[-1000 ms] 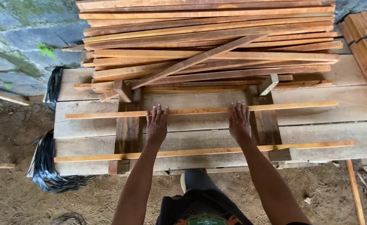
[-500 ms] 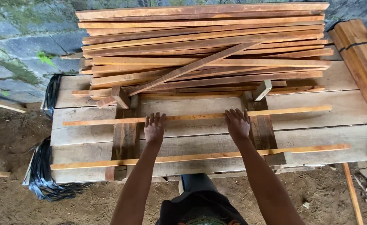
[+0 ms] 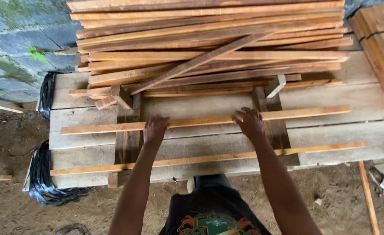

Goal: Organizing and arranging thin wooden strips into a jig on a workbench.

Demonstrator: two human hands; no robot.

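Both hands are settling onto the far thin strip on the plank bench.

Nearest the person, a second thin strip point(image 3: 209, 159) is lying untouched along the front edge of the plank bench point(image 3: 366, 130), with both forearms passing over it. Beyond it, the left hand point(image 3: 155, 130) and right hand point(image 3: 249, 122) are now resting on the far thin strip point(image 3: 305, 113), fingers curling over its upper edge, where half a second ago they were lying flatter and just short of it; the grip is closing but whether it is fully clamped cannot be told. That suggests the strip is about to be shifted. Farther back on the bench, the stack of strips point(image 3: 209, 39) is lying heaped.
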